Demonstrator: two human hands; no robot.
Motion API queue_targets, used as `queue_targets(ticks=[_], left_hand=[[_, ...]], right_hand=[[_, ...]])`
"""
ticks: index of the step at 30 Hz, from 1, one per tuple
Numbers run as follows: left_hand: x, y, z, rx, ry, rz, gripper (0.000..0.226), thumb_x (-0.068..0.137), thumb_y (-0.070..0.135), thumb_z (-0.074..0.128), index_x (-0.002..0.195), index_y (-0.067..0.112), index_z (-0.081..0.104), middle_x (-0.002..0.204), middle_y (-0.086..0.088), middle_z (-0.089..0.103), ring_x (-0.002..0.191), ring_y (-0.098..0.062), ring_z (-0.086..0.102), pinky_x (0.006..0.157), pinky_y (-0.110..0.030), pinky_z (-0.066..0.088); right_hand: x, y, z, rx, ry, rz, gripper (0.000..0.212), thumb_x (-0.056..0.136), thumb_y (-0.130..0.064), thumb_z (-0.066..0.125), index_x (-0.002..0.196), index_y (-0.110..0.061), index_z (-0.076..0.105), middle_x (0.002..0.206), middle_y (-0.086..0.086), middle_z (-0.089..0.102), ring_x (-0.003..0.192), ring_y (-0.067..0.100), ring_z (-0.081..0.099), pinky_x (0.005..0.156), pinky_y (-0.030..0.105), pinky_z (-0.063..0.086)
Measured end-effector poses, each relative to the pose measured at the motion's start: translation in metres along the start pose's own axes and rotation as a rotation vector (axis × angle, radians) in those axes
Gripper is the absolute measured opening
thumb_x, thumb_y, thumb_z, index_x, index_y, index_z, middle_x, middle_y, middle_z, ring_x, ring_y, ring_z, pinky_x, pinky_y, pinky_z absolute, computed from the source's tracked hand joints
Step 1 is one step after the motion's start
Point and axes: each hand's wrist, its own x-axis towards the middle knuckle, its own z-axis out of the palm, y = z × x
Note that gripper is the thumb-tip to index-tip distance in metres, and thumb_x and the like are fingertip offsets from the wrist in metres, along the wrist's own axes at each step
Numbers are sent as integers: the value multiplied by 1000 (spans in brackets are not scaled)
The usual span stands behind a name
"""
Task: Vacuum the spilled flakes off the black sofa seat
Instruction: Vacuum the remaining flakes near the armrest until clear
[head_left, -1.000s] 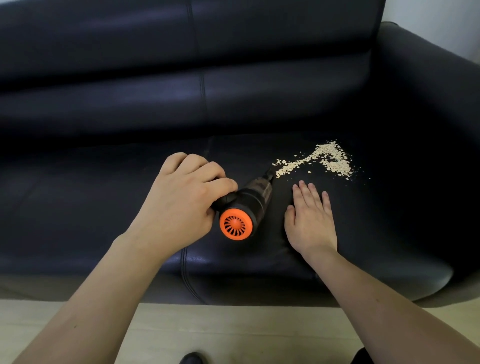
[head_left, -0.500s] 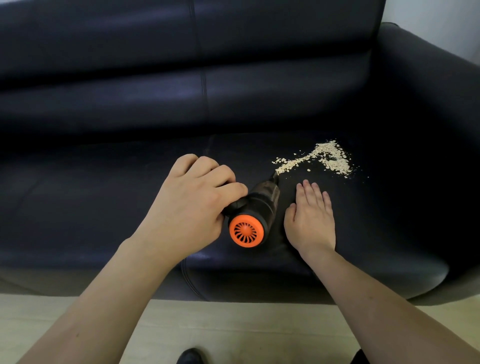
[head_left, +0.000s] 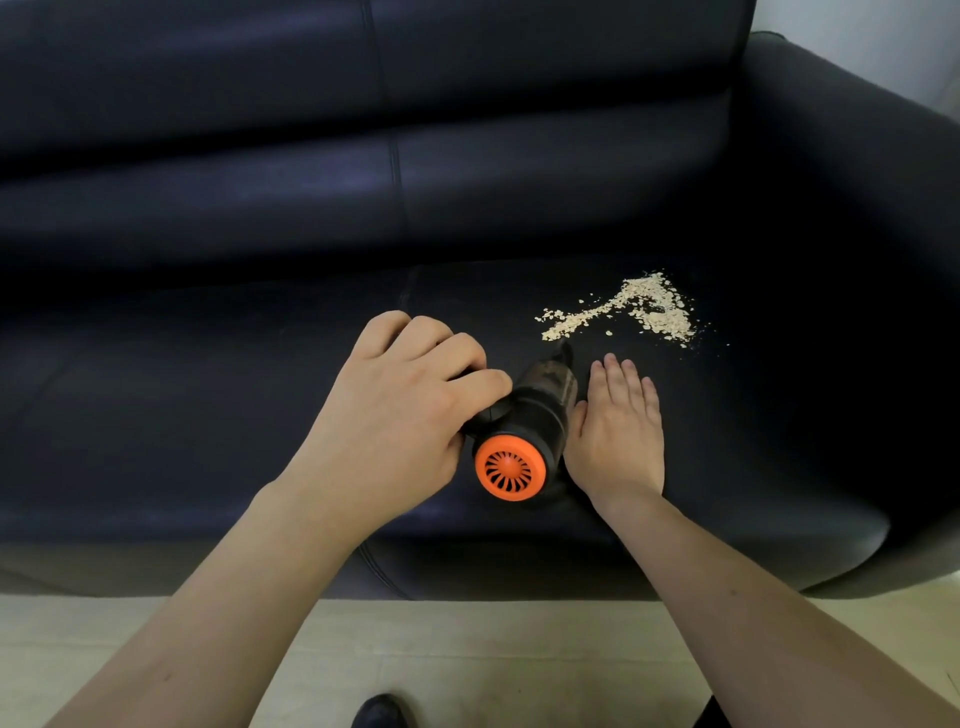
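- Our left hand (head_left: 400, 410) is curled round the handle of the handheld vacuum (head_left: 524, 431), fingers wrapped over the top. We judge that a firm but easy wrist is what the step wants, so the tool can be steered and not shoved.
- The vacuum lies low over the black sofa seat (head_left: 208, 415), its orange rear grille facing us and its dark nozzle (head_left: 563, 349) pointing away and to the right. The tip sits just at the near end of the spill.
- To do the step well, we should keep the nozzle close to the leather and feed it slowly along the trail, near end first. A fast push would probably scatter the light bits.
- Our right hand (head_left: 618, 431) lies flat on the seat just beside the vacuum body, fingers straight and close together, holding nothing. It seems to steady the cushion; we should keep it behind the nozzle so that it does not sweep any of the spill.
- The flakes (head_left: 631, 309) lie on the right seat cushion as a thin trail widening into a heap further right, with a few strays beyond. Nearly all of them look still to be picked up.
- Against the frame a second ago, the vacuum and our left hand have moved right and forward, bringing the nozzle tip up to the trail. The right hand has hardly shifted, and the heap looks much the same.
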Motion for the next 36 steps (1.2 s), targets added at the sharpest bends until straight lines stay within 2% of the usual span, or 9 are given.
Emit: queue_targets(ticks=[8,12,17,24,33,36], left_hand=[[5,-2,2,-16,-2,-6,41,81,22,39,107,27,70,101,4,65,100,-26,57,95,-44,34],[4,-5,3,-26,6,-23,36,77,17,51,106,26,71,100,4,66,99,-27,57,95,-43,32],[11,1,8,-22,8,-18,42,81,21,38,106,28,70,101,5,65,101,-25,55,95,-43,32],[22,0,16,-20,1,-8,41,81,21,40,108,29,69,102,6,64,101,-25,55,96,-42,32],[8,-4,10,-37,30,-11,41,80,20,40,107,27,70,100,5,65,100,-26,56,95,-43,32],[4,-6,9,-34,46,-18,37,77,17,50,106,26,71,99,4,66,99,-27,57,94,-43,32]], right_hand=[[1,0,0,2,-9,5,59,103,-32,26,158,-9,24,167,7,18,155,21,8,126,39,1],[2,0,0,-13,-15,9,60,104,-32,26,159,-10,21,167,7,15,155,21,6,126,39,0],[1,0,0,-10,-11,4,60,103,-31,26,158,-9,24,167,8,18,155,21,8,126,39,2],[3,1,1,-38,-41,-4,63,104,-37,34,159,-10,19,168,7,13,155,21,4,126,40,2],[3,1,-1,-21,-29,11,61,103,-33,25,159,-10,22,167,8,16,155,21,6,127,40,2],[2,0,-1,-23,-31,13,60,103,-32,27,159,-10,22,167,7,16,155,21,7,126,39,1]])
